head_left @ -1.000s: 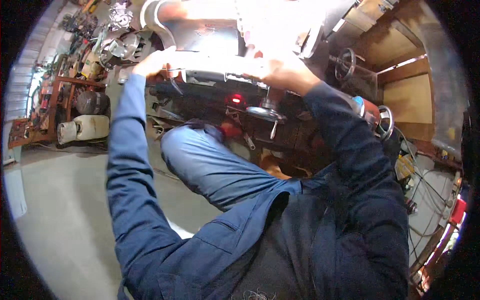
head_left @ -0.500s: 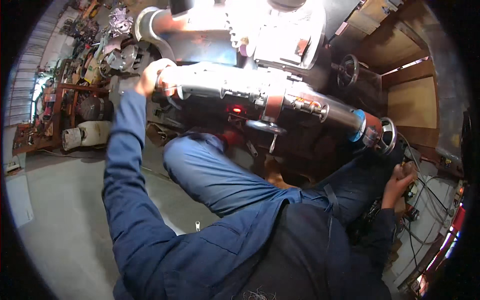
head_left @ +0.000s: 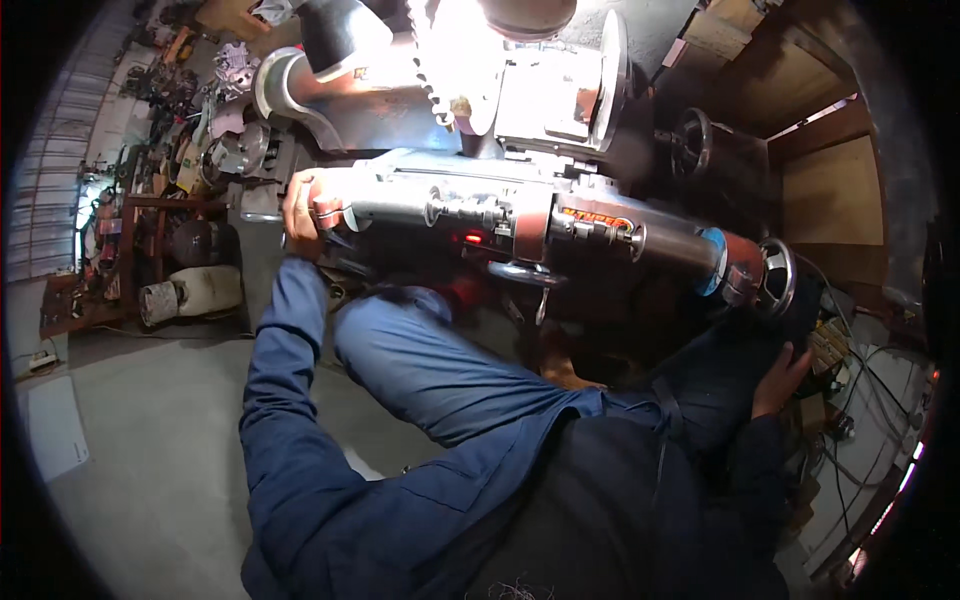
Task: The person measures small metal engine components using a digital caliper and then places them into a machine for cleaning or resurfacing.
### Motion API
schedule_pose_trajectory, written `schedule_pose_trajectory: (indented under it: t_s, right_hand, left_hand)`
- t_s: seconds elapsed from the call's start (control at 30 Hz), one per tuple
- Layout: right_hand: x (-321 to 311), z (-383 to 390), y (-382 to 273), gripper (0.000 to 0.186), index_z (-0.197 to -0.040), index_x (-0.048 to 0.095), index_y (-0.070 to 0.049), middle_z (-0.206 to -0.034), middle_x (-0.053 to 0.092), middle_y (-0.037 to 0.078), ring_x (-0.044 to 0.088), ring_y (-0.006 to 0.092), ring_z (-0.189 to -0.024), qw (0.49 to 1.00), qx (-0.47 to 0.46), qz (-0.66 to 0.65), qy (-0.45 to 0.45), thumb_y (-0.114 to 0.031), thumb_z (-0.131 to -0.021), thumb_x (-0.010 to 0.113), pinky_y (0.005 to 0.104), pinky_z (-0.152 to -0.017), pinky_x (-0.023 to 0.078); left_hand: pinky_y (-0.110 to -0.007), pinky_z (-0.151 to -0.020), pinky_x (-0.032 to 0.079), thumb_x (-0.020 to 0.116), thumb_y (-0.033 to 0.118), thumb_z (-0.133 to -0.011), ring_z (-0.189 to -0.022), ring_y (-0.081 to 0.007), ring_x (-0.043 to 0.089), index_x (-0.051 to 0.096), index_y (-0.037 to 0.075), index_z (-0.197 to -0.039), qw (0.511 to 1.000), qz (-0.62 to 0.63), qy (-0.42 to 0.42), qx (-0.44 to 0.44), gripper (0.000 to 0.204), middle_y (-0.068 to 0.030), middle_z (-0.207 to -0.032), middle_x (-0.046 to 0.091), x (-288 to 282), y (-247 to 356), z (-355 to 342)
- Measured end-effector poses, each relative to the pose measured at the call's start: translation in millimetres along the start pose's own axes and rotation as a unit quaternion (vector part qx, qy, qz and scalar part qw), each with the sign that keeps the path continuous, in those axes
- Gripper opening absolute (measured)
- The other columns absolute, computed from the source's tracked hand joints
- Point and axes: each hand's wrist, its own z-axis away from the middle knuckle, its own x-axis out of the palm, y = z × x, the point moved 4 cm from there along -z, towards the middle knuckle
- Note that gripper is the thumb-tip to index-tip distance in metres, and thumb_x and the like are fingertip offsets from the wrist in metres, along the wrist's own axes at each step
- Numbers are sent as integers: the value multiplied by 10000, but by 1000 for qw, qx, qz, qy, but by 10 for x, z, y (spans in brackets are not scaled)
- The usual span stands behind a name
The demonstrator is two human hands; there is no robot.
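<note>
Head view: I look down at my own body, in a dark blue top and blue pants, sitting low by a big machine.
Right hand: my right hand [head_left: 782, 378] is down by my right knee, near a mess of wires [head_left: 860, 390]. I cannot tell if it holds anything; the fingers look loose.
Left knee: my blue knee [head_left: 400, 340] is bent up under the machine.
Left hand: my left hand [head_left: 305, 205] is up high, fingers wrapped tight on the left end of the long silver bar [head_left: 440, 205].
Long silver bar: it lies across the middle, just above my knee. A small red light [head_left: 472, 239] glows under it.
Round wheel: a round wheel [head_left: 775, 278] sits at the bar's right end.
Far left: shelves [head_left: 120, 240] full of metal parts.
</note>
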Motion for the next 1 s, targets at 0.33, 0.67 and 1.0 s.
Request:
schedule_pose_trajectory:
  t_s: [0.33,0.67,1.0]
  right_hand:
    - [-9,13,39,635,-1532,308,72,-1562,354,286,343,409,-1464,1000,-13,-12,25,-341,-1083,484,453,-1198,277]
    - [29,-42,37,606,-1494,344,82,-1500,420,281,390,407,-1415,998,-44,26,28,-351,-1089,467,466,-1174,294]
    - [39,-79,195,696,-1558,242,74,-1617,265,281,268,396,-1508,997,-12,70,4,-415,-1097,425,467,-1228,237]
  left_hand:
    - [-360,-588,537,461,244,-1019,-670,-191,642,614,-12,-1103,977,145,-137,-71,310,-85,-870,650,77,-103,-12]
    - [-362,-619,531,389,345,-1092,-651,-193,668,656,7,-861,841,150,-436,-283,489,-104,-767,678,67,-415,-113]
    - [-354,-563,523,481,221,-990,-583,-204,626,666,85,-867,767,65,-475,-427,260,-68,-705,647,123,-404,-96]
